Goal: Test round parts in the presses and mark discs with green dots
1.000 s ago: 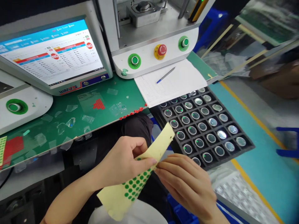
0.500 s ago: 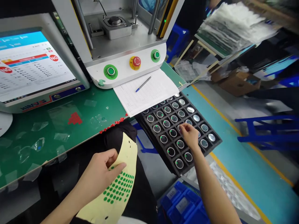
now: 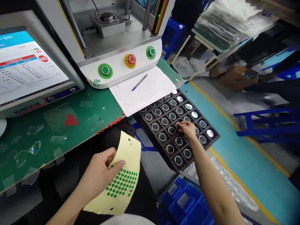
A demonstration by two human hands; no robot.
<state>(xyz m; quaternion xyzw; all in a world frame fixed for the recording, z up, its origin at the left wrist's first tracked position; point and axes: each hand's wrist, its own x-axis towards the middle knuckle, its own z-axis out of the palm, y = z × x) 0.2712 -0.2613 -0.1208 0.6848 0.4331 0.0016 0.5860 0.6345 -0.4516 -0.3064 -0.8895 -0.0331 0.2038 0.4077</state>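
My left hand [image 3: 99, 173] holds a pale yellow backing sheet [image 3: 118, 184] covered with several green dot stickers, over my lap. My right hand [image 3: 187, 129] reaches out to a black compartment tray [image 3: 212, 140] of round glass-faced parts [image 3: 162, 137]. Its fingertips press down on one part near the tray's middle. Several parts on the left of the tray carry a green dot; those at the right edge look plain and shiny.
A green bench mat [image 3: 77, 125] holds scraps of clear film and red stickers. Behind it stand a monitor [image 3: 28, 68], a press machine with green buttons and a red stop button [image 3: 130, 60], and a log sheet [image 3: 145, 90] with a pen [image 3: 140, 82]. Blue bins [image 3: 185, 203] sit below.
One second ago both hands were together at the sticker sheet. Since then my right hand has left it and reached to the tray; the camera view shifted right.
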